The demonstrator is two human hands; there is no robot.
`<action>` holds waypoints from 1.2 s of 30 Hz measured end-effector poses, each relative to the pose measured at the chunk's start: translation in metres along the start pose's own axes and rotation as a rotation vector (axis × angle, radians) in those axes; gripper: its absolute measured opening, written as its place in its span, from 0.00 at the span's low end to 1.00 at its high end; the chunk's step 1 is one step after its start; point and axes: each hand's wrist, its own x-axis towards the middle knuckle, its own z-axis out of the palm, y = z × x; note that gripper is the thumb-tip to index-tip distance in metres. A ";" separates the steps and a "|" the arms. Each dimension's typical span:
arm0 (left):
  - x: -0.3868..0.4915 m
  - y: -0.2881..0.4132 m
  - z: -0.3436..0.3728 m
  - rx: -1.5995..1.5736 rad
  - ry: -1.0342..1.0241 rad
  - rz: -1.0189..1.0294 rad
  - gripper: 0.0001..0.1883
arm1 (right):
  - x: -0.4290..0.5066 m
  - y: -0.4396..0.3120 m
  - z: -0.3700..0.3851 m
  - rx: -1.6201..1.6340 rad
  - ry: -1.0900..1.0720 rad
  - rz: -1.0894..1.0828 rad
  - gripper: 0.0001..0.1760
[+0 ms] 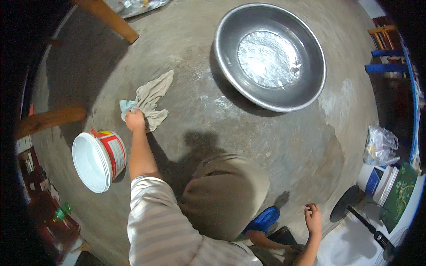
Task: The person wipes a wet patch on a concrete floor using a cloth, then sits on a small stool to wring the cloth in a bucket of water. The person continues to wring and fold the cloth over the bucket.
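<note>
My left hand reaches forward to the concrete floor and is closed on a crumpled beige cloth. A pale blue part shows at the cloth's left side. The rest of the cloth spreads over the floor beyond my fingers. Just left of my forearm a white plastic bucket with a red label stands beside me, and I see no contents in it. My right hand hangs at the lower right, fingers loosely bent and holding nothing. Ahead to the right is a large metal basin with water in it.
Wooden legs stand at the upper left. To the right are a pedestal fan, a white tub and a clear plastic bag. A damp patch darkens the floor. My blue shoe is below my bent knee.
</note>
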 end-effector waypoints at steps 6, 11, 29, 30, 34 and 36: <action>0.001 0.099 0.059 -0.235 0.004 0.450 0.18 | -0.035 0.002 0.016 0.129 -0.061 0.201 0.09; -0.074 0.192 0.072 -0.310 -0.137 0.967 0.15 | -0.041 0.006 0.041 0.074 -0.102 0.197 0.10; 0.059 -0.029 -0.033 0.460 -0.325 0.253 0.24 | 0.062 -0.049 0.061 0.192 -0.026 0.008 0.11; 0.062 -0.043 -0.026 0.420 -0.304 0.256 0.25 | 0.063 -0.052 0.061 0.171 -0.046 0.022 0.11; 0.069 -0.022 -0.022 0.199 -0.310 0.236 0.29 | 0.060 -0.101 0.036 0.157 0.024 -0.100 0.11; 0.061 -0.006 -0.010 0.162 -0.322 0.363 0.28 | 0.055 -0.124 0.023 0.252 0.030 -0.069 0.11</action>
